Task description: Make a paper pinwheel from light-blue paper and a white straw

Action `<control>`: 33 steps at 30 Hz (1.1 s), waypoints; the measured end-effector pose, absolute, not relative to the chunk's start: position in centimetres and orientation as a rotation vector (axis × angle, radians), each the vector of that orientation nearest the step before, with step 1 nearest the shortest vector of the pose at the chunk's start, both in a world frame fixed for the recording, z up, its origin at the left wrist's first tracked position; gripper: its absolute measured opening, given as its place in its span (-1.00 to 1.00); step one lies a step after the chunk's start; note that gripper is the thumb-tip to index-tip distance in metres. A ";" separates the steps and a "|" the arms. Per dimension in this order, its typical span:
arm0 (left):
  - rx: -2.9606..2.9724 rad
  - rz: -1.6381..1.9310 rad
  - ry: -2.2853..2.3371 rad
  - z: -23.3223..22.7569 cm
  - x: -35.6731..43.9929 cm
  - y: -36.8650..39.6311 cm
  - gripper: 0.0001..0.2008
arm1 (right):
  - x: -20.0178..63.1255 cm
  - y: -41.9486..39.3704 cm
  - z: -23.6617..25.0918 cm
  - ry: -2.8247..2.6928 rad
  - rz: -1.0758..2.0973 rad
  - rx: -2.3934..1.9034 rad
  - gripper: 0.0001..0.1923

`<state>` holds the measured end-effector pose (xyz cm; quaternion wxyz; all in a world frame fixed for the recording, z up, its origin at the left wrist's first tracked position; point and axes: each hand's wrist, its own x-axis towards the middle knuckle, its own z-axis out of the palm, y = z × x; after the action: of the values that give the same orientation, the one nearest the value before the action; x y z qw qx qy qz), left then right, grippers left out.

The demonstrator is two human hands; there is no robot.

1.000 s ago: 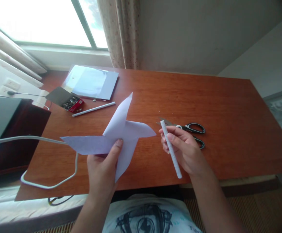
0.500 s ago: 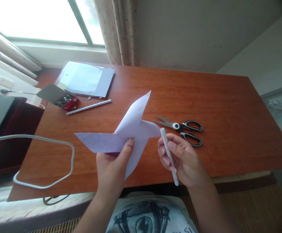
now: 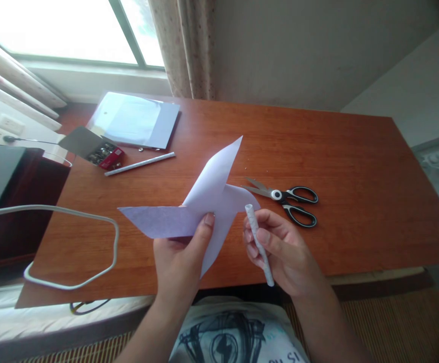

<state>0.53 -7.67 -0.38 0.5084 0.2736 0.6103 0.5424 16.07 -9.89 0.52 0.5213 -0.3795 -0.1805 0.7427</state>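
Note:
My left hand [image 3: 179, 262] pinches the centre of a pale lilac paper pinwheel [image 3: 204, 194], thumb pressed on its middle, holding it above the wooden table [image 3: 355, 166]. The pinwheel's blades point left, up-right, right and down. My right hand [image 3: 283, 252] grips a thin rolled white paper stick [image 3: 258, 243], tilted, with its top end close to the pinwheel's right blade. Whether stick and blade touch is unclear.
Black-handled scissors [image 3: 285, 199] lie on the table just behind my right hand. At the back left are a second paper stick [image 3: 140, 164], an open box of pins [image 3: 100, 154] and a plastic folder with paper [image 3: 136, 120]. A white cable [image 3: 71, 252] loops over the left edge.
My left hand has carried the pinwheel to the right, toward the stick. My right hand has drawn the stick slightly nearer and lower, so its top end now sits beside the right blade.

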 end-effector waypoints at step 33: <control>0.706 1.281 1.481 -0.5 0.6 -7.8 -0.75 | 15.8 -11.1 1.5 -1.043 1.138 -1.403 -0.89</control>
<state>0.63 -7.85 -0.50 0.5054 0.2928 0.6139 0.5309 15.77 -11.06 1.52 0.5036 -0.5812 -0.4319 0.4712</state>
